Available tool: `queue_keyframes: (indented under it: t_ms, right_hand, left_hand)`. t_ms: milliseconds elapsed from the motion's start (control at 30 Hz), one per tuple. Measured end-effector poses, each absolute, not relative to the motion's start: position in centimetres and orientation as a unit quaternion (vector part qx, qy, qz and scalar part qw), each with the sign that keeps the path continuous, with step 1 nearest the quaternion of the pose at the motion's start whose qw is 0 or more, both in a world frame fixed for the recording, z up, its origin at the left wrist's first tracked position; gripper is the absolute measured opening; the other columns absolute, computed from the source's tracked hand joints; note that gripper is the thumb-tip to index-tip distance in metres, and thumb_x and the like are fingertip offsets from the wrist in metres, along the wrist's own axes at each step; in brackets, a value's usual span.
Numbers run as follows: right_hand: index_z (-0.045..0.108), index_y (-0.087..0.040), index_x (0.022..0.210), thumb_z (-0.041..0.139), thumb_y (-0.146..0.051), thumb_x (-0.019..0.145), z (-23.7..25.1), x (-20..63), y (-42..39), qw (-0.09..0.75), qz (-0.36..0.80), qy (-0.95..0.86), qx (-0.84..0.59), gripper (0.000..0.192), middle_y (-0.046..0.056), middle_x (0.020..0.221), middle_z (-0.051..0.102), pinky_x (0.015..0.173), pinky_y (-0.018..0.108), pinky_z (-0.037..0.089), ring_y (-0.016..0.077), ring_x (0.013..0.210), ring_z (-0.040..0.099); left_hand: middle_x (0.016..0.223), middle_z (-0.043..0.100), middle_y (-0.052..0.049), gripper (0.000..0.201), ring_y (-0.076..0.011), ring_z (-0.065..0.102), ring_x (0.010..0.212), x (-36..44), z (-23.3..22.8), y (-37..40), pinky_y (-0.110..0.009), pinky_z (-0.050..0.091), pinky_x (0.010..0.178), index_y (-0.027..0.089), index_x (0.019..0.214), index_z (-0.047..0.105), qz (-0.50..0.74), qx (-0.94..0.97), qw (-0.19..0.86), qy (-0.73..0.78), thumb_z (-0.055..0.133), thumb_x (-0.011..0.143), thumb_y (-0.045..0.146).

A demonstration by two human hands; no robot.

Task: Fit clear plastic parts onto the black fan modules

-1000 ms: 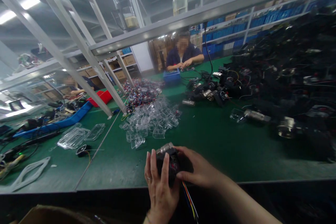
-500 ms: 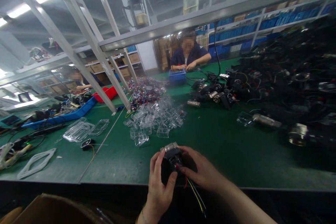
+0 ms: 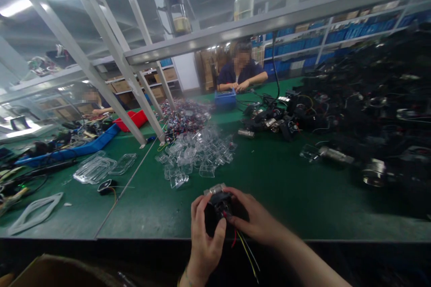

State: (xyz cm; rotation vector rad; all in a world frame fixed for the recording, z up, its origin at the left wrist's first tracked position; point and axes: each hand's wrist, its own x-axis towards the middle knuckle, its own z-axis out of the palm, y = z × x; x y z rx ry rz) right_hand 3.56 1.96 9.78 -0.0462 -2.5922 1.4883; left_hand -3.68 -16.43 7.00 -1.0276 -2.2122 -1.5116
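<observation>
Hands meet over the near edge of the green worktop (image 3: pixel 276 188) in the head view: the left hand (image 3: pixel 204 244) wraps the underside of a small black motor-like unit with a silver metal end (image 3: pixel 217 204), and the right hand (image 3: pixel 257 222) closes on its right side, fingertips pinching where thin red, yellow and black wires (image 3: pixel 244 244) leave the body and hang off the edge. The unit looks rigid and fairly heavy for its size; its body is the safe place to grip, since the wires look flimsy and could tear if pulled.

Farther back, near the far edge, a blue plastic bin (image 3: pixel 225 98) sits before a seated person (image 3: pixel 240 71); its contents cannot be made out. A heap of clear plastic covers (image 3: pixel 197 154) lies loose mid-worktop, and a pile of black units and cables (image 3: pixel 363 112) fills the right side.
</observation>
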Motion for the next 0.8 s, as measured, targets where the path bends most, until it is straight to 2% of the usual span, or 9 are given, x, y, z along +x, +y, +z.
queue_keyframes:
  t_ms: [167,367,600,700,800]
  right_hand:
    - [0.045,-0.027,0.146,0.066,-0.036,0.085,10.1,3.7,1.0,0.076,0.472,-0.877,-0.043,0.065,0.010,0.116,0.067,0.097,0.049,0.048,0.0304,0.107,0.061]
    - [0.040,-0.025,0.149,0.068,-0.026,0.077,10.4,3.5,0.8,0.074,0.478,-0.874,-0.033,0.077,0.010,0.134,0.062,0.103,0.048,0.042,0.0313,0.117,0.058]
    - [0.045,-0.025,0.143,0.063,-0.027,0.079,10.5,3.6,0.5,0.101,0.493,-0.864,-0.029,0.067,0.010,0.137,0.061,0.102,0.047,0.042,0.0320,0.118,0.058]
    - [0.049,-0.025,0.134,0.064,-0.024,0.075,11.0,4.0,0.4,0.112,0.500,-0.858,-0.033,0.061,0.007,0.120,0.069,0.091,0.038,0.048,0.0277,0.104,0.065]
    - [0.053,-0.025,0.121,0.069,-0.025,0.070,12.2,5.5,0.9,0.107,0.497,-0.859,-0.055,0.054,0.002,0.096,0.073,0.070,0.028,0.051,0.0235,0.083,0.069]
  left_hand:
    - [0.134,0.050,-0.013,0.047,-0.0263,0.051,0.125,-4.2,6.7,-16.9,-0.045,0.048,0.104,0.022,0.140,0.043,-0.533,-0.354,0.115,-0.760,0.053,0.096,0.035]
    - [0.137,0.049,-0.013,0.047,-0.0267,0.050,0.127,-4.5,6.2,-17.3,-0.045,0.047,0.105,0.021,0.141,0.043,-0.523,-0.362,0.103,-0.765,0.052,0.097,0.037]
    - [0.131,0.053,-0.012,0.042,-0.0253,0.055,0.120,-4.4,6.2,-16.6,-0.043,0.051,0.099,0.022,0.135,0.049,-0.521,-0.357,0.142,-0.762,0.053,0.097,0.039]
    - [0.130,0.055,-0.012,0.040,-0.0254,0.057,0.118,-3.8,6.7,-16.3,-0.042,0.052,0.098,0.022,0.133,0.050,-0.518,-0.370,0.147,-0.757,0.054,0.097,0.038]
    - [0.129,0.056,-0.012,0.043,-0.0267,0.058,0.118,-2.0,7.3,-15.8,-0.042,0.053,0.099,0.022,0.133,0.051,-0.534,-0.370,0.108,-0.752,0.056,0.095,0.042]
